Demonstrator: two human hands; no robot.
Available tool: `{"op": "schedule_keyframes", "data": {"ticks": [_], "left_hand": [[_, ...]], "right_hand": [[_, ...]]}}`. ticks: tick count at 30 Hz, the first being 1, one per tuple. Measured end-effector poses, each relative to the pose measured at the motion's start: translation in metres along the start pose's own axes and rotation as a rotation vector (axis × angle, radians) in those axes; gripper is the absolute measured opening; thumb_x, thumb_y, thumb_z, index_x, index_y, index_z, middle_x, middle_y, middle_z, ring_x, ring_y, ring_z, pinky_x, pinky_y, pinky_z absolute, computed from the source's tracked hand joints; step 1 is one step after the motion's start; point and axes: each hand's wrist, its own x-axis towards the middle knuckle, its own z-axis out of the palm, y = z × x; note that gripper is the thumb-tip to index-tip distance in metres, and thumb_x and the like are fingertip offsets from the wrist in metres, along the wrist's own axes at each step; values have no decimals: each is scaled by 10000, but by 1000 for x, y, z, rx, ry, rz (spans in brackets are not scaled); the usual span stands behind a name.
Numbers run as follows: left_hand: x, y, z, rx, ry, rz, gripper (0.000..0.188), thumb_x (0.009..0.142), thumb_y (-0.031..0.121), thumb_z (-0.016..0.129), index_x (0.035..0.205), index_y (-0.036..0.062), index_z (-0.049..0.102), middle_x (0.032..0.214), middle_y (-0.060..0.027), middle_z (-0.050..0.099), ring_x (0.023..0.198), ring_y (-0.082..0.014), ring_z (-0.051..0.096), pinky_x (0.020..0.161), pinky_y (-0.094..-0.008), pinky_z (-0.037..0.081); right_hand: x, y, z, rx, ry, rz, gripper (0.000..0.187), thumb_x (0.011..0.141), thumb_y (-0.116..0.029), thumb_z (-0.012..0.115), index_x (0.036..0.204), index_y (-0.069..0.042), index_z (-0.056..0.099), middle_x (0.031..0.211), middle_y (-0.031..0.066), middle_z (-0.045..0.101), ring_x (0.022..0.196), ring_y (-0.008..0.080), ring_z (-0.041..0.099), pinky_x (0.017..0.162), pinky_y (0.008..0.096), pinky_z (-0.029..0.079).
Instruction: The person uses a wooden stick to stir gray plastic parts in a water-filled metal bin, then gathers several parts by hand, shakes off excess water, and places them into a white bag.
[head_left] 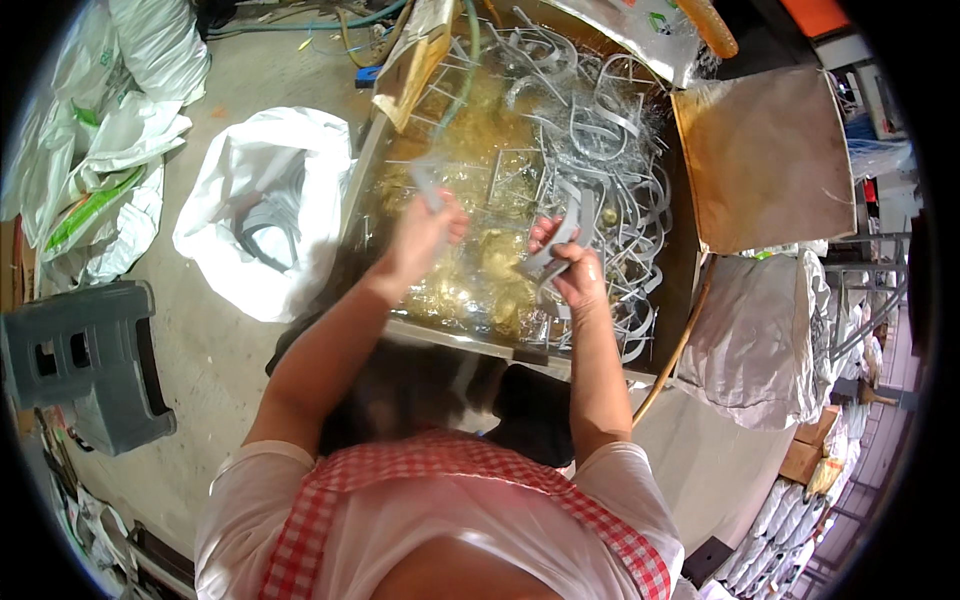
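Now, squeeze snugly so none slip: the right hand [577,272] pinches curved grey plastic strips [571,222] over the metal tub [450,339], toward its near edge; the left hand [424,240] seems to pinch a blurred grey strip [427,186].

Tank [450,338]: dial centre, person [440,510] at six o'clock. In tank: strips [640,215], twelve through five o'clock. On floor [220,370]: sack [215,190], nine o'clock, just beside tank; bags [110,130], nine to ten, farther out; step stool [95,325], eight. Board [770,165], three; second sack [745,340], four; cartons [800,460], beyond it.
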Motion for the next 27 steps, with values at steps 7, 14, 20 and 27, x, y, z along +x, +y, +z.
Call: {"op": "schedule_keyframes", "data": {"ticks": [7, 14, 20, 27], "left_hand": [[-15, -13, 25, 418, -202, -49, 324, 828, 84, 510, 1141, 13, 466, 888, -112, 590, 810, -164, 591, 692, -317, 510], [-17, 13, 9, -342, -137, -181, 233, 772, 20, 531, 998, 51, 483, 756, -85, 526, 612, -187, 570, 531, -325, 480], [-20, -30, 29, -72, -37, -445, 362, 796, 195, 650, 1058, -3, 499, 851, -106, 561, 642, -180, 537, 496, -275, 450], [-12, -29, 22, -494, 69, -227, 332, 840, 153, 598, 1124, 37, 471, 1003, -135, 558, 791, -269, 564, 772, -475, 467]], "right_hand": [[-8, 22, 45, -408, 67, 78, 291, 780, -30, 562, 1069, -31, 530, 891, 72, 562, 799, 164, 541, 713, 291, 451], [13, -24, -64, -130, 732, -449, 229, 911, -288, 501, 809, -84, 490, 622, -11, 446, 501, 99, 384, 449, 241, 321], [7, 17, -43, 431, 752, -40, 308, 947, -367, 364, 818, -105, 460, 649, -2, 469, 504, 95, 420, 442, 219, 394], [-16, 103, 18, 243, 559, 356, 392, 956, -405, 298, 936, -56, 475, 686, 43, 491, 501, 107, 394, 421, 198, 364]]}}
